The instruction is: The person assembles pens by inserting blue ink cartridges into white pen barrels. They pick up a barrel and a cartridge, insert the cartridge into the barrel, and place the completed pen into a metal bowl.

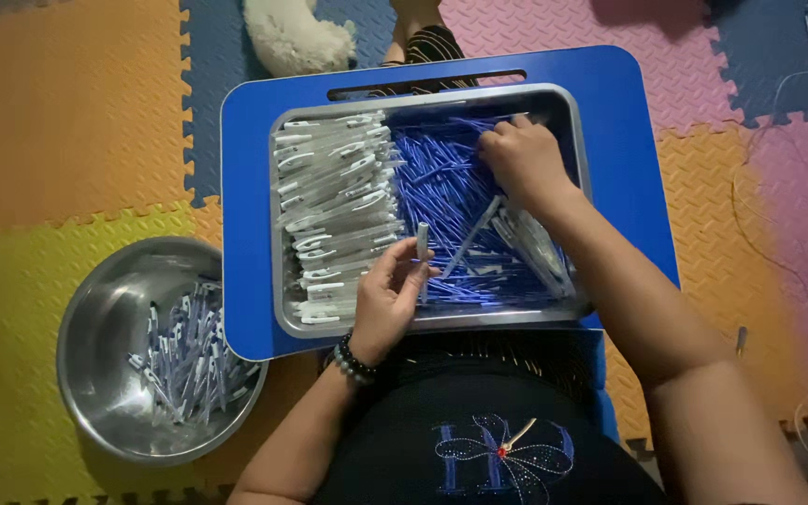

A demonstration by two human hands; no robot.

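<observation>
Steel tray (568, 112) on the blue bench (245, 187) is holding everything: the left hand (387, 299) is gripping a white pen barrel (422, 245) upright near its front rim, while the right hand (521, 159) (fingers curled) is digging into blue refills (441, 178). Picking a single refill would probably avoid tangling.

a white pen barrel (422, 245) stood nearly upright above the metal tray (580, 131), pinched at its lower half. blue refills (441, 182) lay heaped and crisscrossed in the tray's middle, beside a stack of white barrels (334, 206) filling its left part.
</observation>
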